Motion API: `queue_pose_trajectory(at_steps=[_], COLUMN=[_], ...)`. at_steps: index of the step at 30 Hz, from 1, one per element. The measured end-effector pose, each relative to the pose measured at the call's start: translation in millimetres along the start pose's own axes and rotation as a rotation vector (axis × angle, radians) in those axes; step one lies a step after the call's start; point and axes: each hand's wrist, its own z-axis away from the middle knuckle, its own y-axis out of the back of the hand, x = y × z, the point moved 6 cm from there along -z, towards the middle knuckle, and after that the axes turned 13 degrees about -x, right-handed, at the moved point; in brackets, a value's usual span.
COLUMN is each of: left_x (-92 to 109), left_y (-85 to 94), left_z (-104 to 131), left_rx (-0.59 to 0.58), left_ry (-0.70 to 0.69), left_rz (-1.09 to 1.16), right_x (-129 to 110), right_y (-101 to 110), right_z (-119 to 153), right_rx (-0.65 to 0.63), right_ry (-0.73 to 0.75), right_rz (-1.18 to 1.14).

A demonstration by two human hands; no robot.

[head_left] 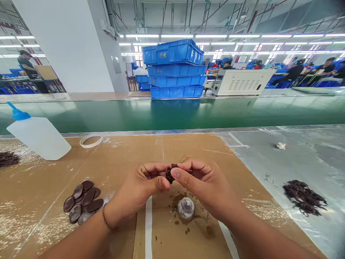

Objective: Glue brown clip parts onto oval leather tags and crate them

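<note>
Over the brown cardboard, my left hand (147, 180) pinches a small dark brown oval piece (169, 176) between thumb and fingers. Opposite it, my right hand (198, 178) is closed at the same spot, thumb and forefinger on a small dark brown bit (174, 165) at the oval's upper edge. My fingers cover much of both parts. Just below the hands stands a small clear glass jar (185, 208), with brown stains around it. A heap of dark brown oval discs (88, 198) lies left of my left wrist.
Thin dark brown strips (304, 197) lie piled at right, with more strips (8, 159) at far left. A white squeeze bottle (40, 138) with blue nozzle leans near a tape roll (91, 140). Beyond the green belt (121, 115) stand stacked blue crates (176, 70) and a white metal box (239, 82).
</note>
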Motion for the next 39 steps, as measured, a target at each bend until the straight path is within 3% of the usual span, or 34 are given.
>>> queue_pose_trajectory(at_steps=[39], left_x=[1.6], left_y=[1.6], left_z=[0.6], left_rx=[0.031], left_ry=[0.006], left_rz=[-0.031], right_x=[2.6], right_y=[0.2], right_z=[1.8], right_rx=[-0.010], right_ry=[0.003], right_rz=[-0.060])
